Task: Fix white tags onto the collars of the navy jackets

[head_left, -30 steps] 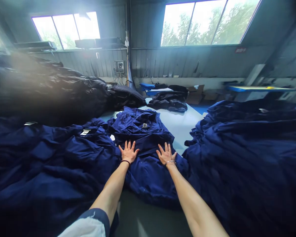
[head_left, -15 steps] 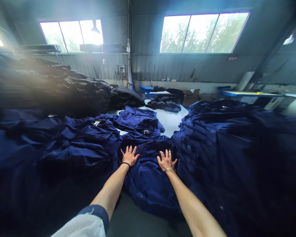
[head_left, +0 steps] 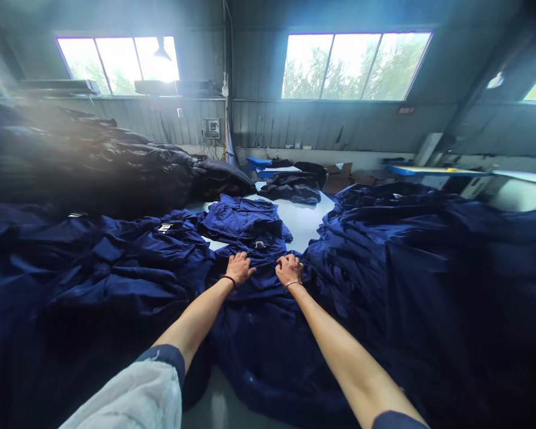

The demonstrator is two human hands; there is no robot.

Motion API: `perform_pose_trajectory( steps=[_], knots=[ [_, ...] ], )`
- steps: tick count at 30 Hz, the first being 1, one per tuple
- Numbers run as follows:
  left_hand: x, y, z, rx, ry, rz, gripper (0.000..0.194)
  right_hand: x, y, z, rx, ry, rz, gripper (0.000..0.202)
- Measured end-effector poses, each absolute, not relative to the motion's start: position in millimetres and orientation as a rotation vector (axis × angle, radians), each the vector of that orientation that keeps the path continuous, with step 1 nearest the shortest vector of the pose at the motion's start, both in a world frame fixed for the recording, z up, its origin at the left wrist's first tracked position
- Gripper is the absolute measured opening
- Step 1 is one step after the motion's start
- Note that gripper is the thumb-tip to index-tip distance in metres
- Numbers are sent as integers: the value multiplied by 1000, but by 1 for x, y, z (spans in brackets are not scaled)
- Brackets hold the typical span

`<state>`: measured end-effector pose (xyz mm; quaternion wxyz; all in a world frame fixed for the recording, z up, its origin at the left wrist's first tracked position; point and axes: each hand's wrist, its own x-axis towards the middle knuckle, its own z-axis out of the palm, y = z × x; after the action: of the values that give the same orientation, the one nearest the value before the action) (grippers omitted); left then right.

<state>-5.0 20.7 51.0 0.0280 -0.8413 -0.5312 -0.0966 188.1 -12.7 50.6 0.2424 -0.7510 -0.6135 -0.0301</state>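
A navy-blue garment (head_left: 259,333) lies spread in front of me, its lower part hanging over the near edge. Near its top, a small white label (head_left: 259,245) shows. My left hand (head_left: 239,268) is at the upper left of this cloth, its fingers bent down and closed on the fabric. To the right of it, my right hand (head_left: 289,269) has its fingers curled into the same garment. The fingertips of both hands are partly hidden. Just beyond them lies a folded navy garment (head_left: 243,217).
Large navy garment piles flank me on the left (head_left: 134,262) and the right (head_left: 406,250). Behind the left one rises a heap of black garments (head_left: 129,158). Farther back, a dark garment bundle (head_left: 291,187) rests on the white tabletop (head_left: 306,220).
Both hands have gone from flat with spread fingers to curled on the cloth, slightly farther forward. The right hand has moved closer to the left. The view has shifted slightly to the right.
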Motion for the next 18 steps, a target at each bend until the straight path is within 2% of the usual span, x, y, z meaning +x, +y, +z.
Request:
perform_pose_trajectory(
  steps=[10,18],
  knots=[
    [16,126,31,-2674,-1636,-456,25,186,101,22,-1965,-1701,26,23],
    [27,167,4,-2706,-1792,-511,26,186,141,-19,-1988,-1632,93,23]
  ],
)
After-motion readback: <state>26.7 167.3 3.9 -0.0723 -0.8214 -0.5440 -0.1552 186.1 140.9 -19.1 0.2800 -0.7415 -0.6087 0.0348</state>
